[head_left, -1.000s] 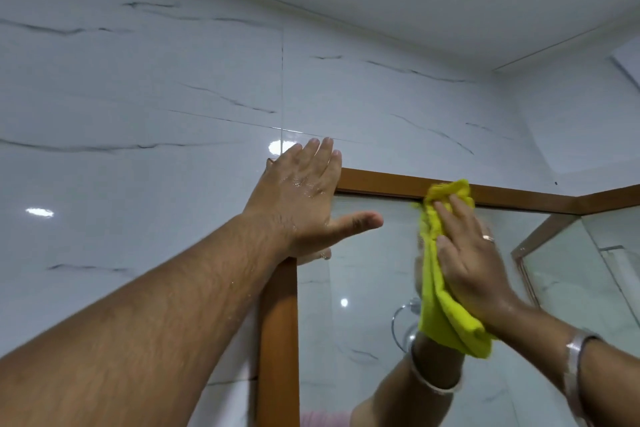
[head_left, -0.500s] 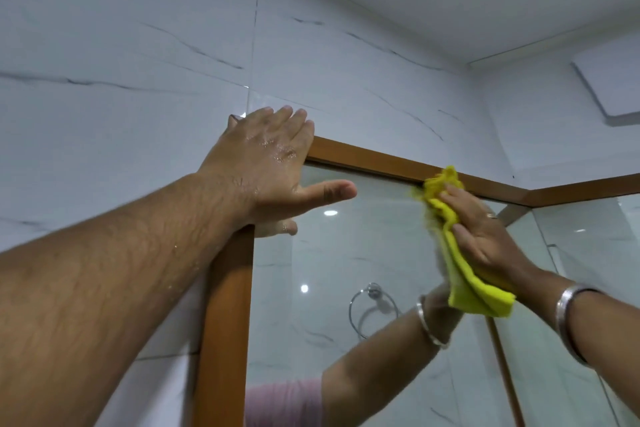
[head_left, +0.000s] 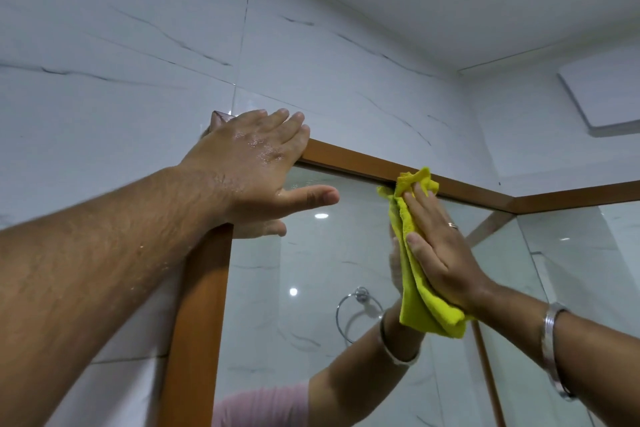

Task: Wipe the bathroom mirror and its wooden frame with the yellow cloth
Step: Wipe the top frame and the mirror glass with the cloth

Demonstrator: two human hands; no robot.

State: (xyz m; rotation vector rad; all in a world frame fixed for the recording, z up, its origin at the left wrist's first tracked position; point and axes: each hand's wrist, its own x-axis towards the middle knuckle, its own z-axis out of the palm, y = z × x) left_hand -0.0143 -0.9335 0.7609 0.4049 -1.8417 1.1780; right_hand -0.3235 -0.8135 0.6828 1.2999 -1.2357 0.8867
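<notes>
Up at the mirror's top left corner, the left hand lies flat and open with fingers together, holding nothing; it covers the joint where the vertical and horizontal pieces of the wooden frame meet, so that corner cannot be seen, and its thumb sticks out over the glass. Small wet droplets glisten on the back of this hand and on the forearm. The right hand is also spread flat, its palm pressing the yellow cloth against the mirror just under the top rail; the grip is a flat press and not a closed fist. The cloth is fuzzy, folded into several thick layers, and its bunched upper end touches the underside of the top rail, while its lower fold hangs below the wrist. How much of the cloth lies behind the palm is hidden. A thin ring sits on one finger and a plain metal bangle circles the right wrist. The frame is smooth orange-brown wood with a flat face; its lower part runs out of view. In the glossy glass appear a reflected arm, a pink sleeve cut off at the bottom edge, and a chrome towel ring. The wall tiles are shiny white marble-look with thin dark veins.
</notes>
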